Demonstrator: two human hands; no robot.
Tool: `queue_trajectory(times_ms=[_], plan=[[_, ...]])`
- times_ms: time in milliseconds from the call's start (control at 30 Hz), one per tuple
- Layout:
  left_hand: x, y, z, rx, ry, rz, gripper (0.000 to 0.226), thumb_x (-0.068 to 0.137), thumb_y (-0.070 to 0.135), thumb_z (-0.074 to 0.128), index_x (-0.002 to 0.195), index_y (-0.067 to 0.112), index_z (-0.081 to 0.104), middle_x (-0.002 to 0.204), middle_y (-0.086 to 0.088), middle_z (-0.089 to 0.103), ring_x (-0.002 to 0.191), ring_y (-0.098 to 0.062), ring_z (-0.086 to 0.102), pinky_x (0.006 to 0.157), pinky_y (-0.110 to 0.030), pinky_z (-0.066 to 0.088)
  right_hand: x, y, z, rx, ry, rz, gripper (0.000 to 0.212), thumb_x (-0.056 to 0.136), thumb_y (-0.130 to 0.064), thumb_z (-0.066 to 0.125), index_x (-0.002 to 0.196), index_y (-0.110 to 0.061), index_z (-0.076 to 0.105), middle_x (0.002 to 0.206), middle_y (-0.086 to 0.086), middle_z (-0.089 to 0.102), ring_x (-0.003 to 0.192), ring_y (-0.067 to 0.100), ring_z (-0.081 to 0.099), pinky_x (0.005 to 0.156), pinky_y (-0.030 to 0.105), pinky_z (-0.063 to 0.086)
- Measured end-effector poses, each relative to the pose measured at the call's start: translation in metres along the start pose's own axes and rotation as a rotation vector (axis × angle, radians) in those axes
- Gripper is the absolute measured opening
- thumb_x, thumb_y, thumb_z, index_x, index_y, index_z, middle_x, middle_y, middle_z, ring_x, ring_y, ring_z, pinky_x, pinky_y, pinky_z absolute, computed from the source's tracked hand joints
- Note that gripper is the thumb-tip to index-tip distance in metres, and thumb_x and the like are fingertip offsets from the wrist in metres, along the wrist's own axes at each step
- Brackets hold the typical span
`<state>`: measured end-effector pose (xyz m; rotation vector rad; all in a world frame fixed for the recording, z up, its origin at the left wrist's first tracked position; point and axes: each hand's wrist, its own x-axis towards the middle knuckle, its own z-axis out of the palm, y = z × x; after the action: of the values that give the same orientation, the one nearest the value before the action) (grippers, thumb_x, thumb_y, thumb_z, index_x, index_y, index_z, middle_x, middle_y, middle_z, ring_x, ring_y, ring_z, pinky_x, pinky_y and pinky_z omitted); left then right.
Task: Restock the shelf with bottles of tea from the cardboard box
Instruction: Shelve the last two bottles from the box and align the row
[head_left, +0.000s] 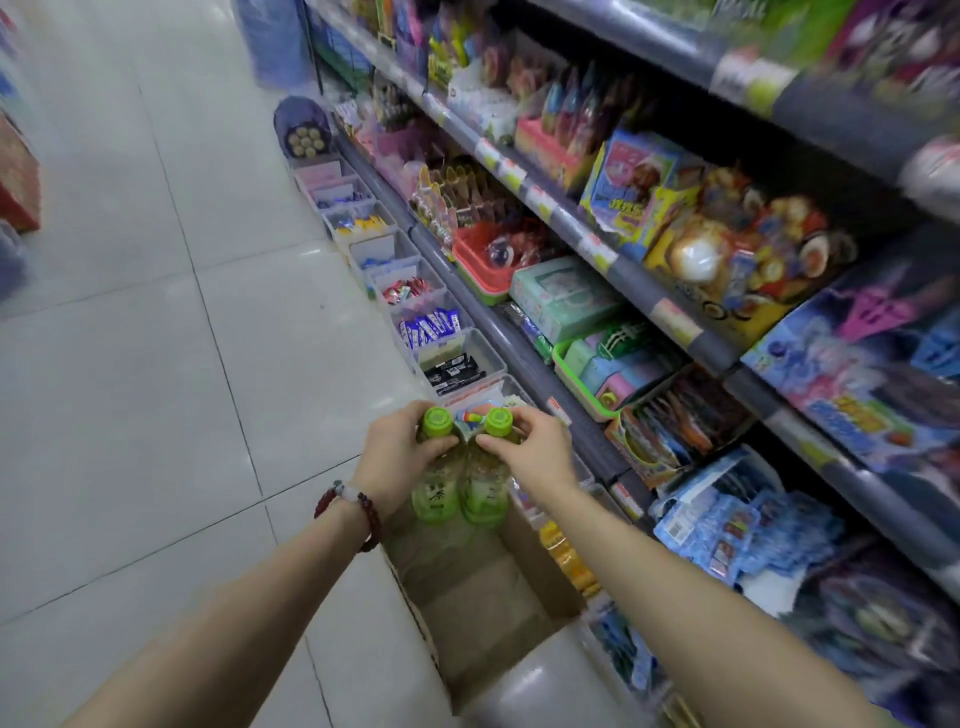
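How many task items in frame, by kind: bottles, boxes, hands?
Tea bottles, green caps: 2, left bottle and right bottle
Cardboard box: 1
Hands: 2, left hand and right hand
Total: 5

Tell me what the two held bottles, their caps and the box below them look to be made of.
Bottles: likely clear plastic, glossy; the pale liquid shows through above green labels. Caps: green, matte, probably moulded plastic. Cardboard box: dull brown walls, corrugated board by its look.
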<state>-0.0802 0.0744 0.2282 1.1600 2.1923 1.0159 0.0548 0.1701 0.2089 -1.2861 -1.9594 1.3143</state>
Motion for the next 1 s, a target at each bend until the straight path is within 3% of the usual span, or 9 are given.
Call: queue_trajectory(times_ms=[67, 167, 267, 333, 500, 600, 733, 900, 1000], plan=[[-0.003, 0.042, -0.024, 0.005, -0.005, 0.025, 0.031, 0.078, 0.019, 0.073, 0.105, 0.008, 0.063, 0.099, -0.008, 0.069, 0.09, -0.016, 0.058, 0.075, -0.021, 0.039, -0.013, -0.041, -0.03, -0.022, 0.048, -0.017, 0.024, 0.07, -0.015, 0.081, 0.091, -0.009, 0.07, 0.084, 0.0, 0.069, 0.076, 0.003, 0.058, 0.071, 0.006, 0.045], [-0.007, 0.108, -0.06, 0.003, -0.013, 0.076, 0.031, 0.078, 0.02, 0.073, 0.106, 0.009, 0.064, 0.1, -0.006, 0.069, 0.094, -0.019, 0.06, 0.079, -0.024, 0.043, -0.032, -0.104, -0.075, -0.049, 0.139, -0.019, 0.028, 0.067, -0.023, 0.083, 0.092, -0.015, 0.072, 0.08, -0.007, 0.067, 0.076, 0.005, 0.06, 0.077, 0.021, 0.049], [-0.008, 0.175, -0.094, -0.012, -0.029, 0.141, 0.033, 0.077, 0.022, 0.073, 0.107, 0.01, 0.063, 0.098, -0.005, 0.068, 0.094, -0.019, 0.061, 0.079, -0.022, 0.042, -0.051, -0.166, -0.125, -0.047, 0.175, -0.041, 0.028, 0.069, -0.022, 0.083, 0.092, -0.012, 0.072, 0.077, -0.006, 0.064, 0.068, -0.005, 0.054, 0.068, 0.007, 0.045], [-0.011, 0.22, -0.114, 0.011, -0.017, 0.194, 0.031, 0.077, 0.023, 0.074, 0.104, 0.01, 0.064, 0.094, -0.005, 0.068, 0.089, -0.019, 0.06, 0.073, -0.021, 0.039, -0.064, -0.203, -0.159, -0.058, 0.21, -0.062, 0.025, 0.07, -0.022, 0.082, 0.089, -0.01, 0.072, 0.075, -0.007, 0.063, 0.064, -0.009, 0.053, 0.071, 0.011, 0.048], [-0.019, 0.33, -0.155, -0.019, -0.033, 0.291, 0.038, 0.079, 0.027, 0.073, 0.112, 0.011, 0.063, 0.096, -0.001, 0.067, 0.088, -0.015, 0.058, 0.069, -0.014, 0.036, -0.093, -0.286, -0.234, -0.03, 0.365, -0.076, 0.028, 0.072, -0.027, 0.08, 0.095, -0.011, 0.074, 0.082, -0.003, 0.068, 0.076, 0.006, 0.059, 0.078, 0.024, 0.051], [-0.026, 0.387, -0.175, -0.022, -0.048, 0.364, 0.041, 0.078, 0.029, 0.073, 0.114, 0.01, 0.063, 0.104, -0.004, 0.069, 0.093, -0.015, 0.06, 0.079, -0.021, 0.043, -0.113, -0.326, -0.275, -0.033, 0.446, -0.089, 0.031, 0.072, -0.031, 0.08, 0.097, -0.013, 0.074, 0.083, -0.006, 0.067, 0.081, 0.007, 0.061, 0.084, 0.028, 0.053], [-0.043, 0.456, -0.2, -0.12, -0.13, 0.446, 0.033, 0.077, 0.027, 0.074, 0.105, 0.011, 0.067, 0.099, -0.005, 0.072, 0.09, -0.017, 0.065, 0.084, -0.031, 0.053, -0.145, -0.377, -0.326, -0.056, 0.529, -0.095, 0.032, 0.074, -0.034, 0.078, 0.097, -0.012, 0.074, 0.09, -0.002, 0.07, 0.086, 0.008, 0.06, 0.088, 0.029, 0.05], [-0.073, 0.537, -0.218, -0.205, -0.204, 0.534, 0.019, 0.076, 0.027, 0.074, 0.091, 0.014, 0.07, 0.086, -0.004, 0.074, 0.082, -0.018, 0.069, 0.08, -0.041, 0.056, -0.188, -0.418, -0.386, -0.061, 0.637, -0.104, 0.036, 0.073, -0.041, 0.075, 0.097, -0.014, 0.074, 0.097, 0.0, 0.074, 0.096, 0.015, 0.067, 0.09, 0.038, 0.053], [-0.089, 0.581, -0.22, -0.227, -0.252, 0.594, 0.02, 0.077, 0.03, 0.073, 0.092, 0.018, 0.07, 0.087, -0.001, 0.074, 0.082, -0.016, 0.069, 0.08, -0.041, 0.057, -0.214, -0.438, -0.42, -0.074, 0.724, -0.13, 0.033, 0.073, -0.046, 0.072, 0.09, -0.017, 0.074, 0.09, 0.0, 0.075, 0.089, 0.014, 0.067, 0.085, 0.041, 0.053]])
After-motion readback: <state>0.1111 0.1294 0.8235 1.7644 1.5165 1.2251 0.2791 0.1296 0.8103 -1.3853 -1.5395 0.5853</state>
